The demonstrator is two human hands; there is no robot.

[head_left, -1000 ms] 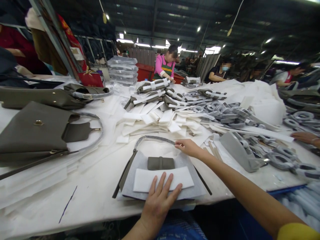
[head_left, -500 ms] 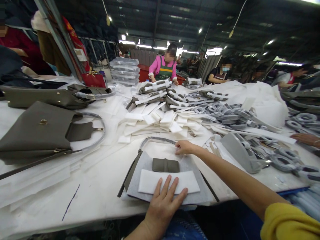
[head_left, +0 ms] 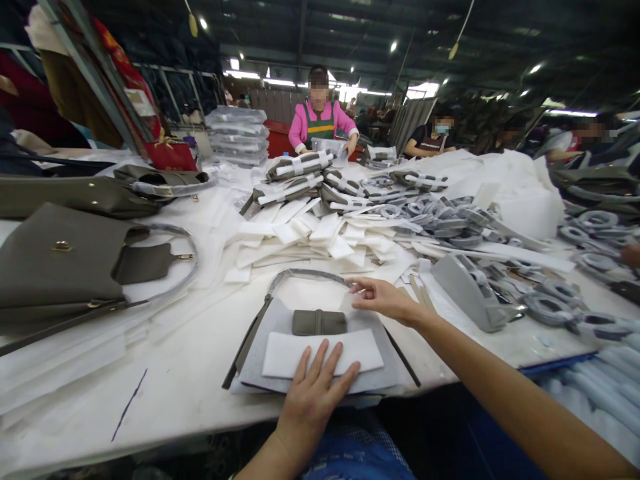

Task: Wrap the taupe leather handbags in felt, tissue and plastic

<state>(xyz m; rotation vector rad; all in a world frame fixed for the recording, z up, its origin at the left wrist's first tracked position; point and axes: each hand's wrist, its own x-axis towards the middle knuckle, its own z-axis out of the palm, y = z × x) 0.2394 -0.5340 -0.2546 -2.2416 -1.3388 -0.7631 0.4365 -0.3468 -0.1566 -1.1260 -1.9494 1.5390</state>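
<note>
Touching foam (head_left: 287, 353): left hand (head_left: 313, 393); inked line (head_left: 129, 403) on tabletop (head_left: 185, 373).

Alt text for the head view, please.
A person's left hand rests on a white strip atop a partly covered olive bag; the right hand is at the bag's wrapped handle. Beyond: heaped white pieces and a co-worker in pink.

In the background, left to right: a red bag (head_left: 173, 156), a stack of plastic-wrapped packages (head_left: 237, 137), a person (head_left: 321, 127) in pink.

Matt leathery flap (head_left: 319, 323); smooth foam strip (head_left: 285, 355); glossy handle wrap (head_left: 300, 272), probably plastic.
</note>
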